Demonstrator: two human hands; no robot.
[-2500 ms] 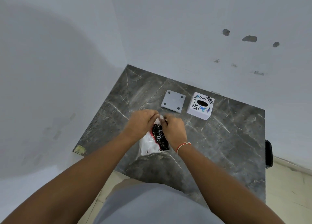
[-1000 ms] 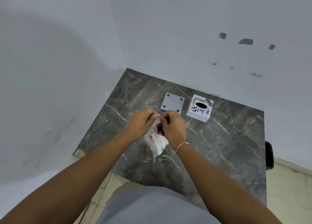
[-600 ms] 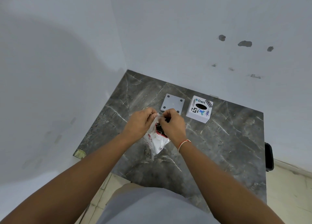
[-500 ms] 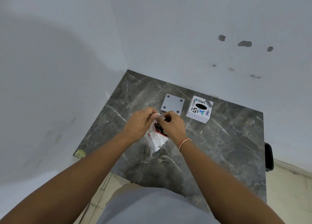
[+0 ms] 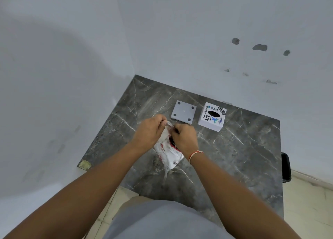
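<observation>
Dark veined marble (image 5: 243, 148) fills the corner between two pale walls, and over the middle of it a person works at a small white plastic pouch (image 5: 171, 156) with red and black print. Both hands are closed on its top edge: the left hand (image 5: 149, 130) pinches one side of the mouth, and the right hand (image 5: 184, 137), thread band at the wrist, pinches the other, knuckles almost touching. It looks to me like the opening step, with the mouth not yet parted. The next move would call for drawing the two pinches apart evenly, without tipping the contents out. The pouch's long axis runs from the hands down toward the person, mouth at the far end and tapered tail at the near edge; whether the tail touches the marble I cannot tell. A grey square plate (image 5: 183, 112) and a stickered white box (image 5: 211, 117) sit just beyond.
</observation>
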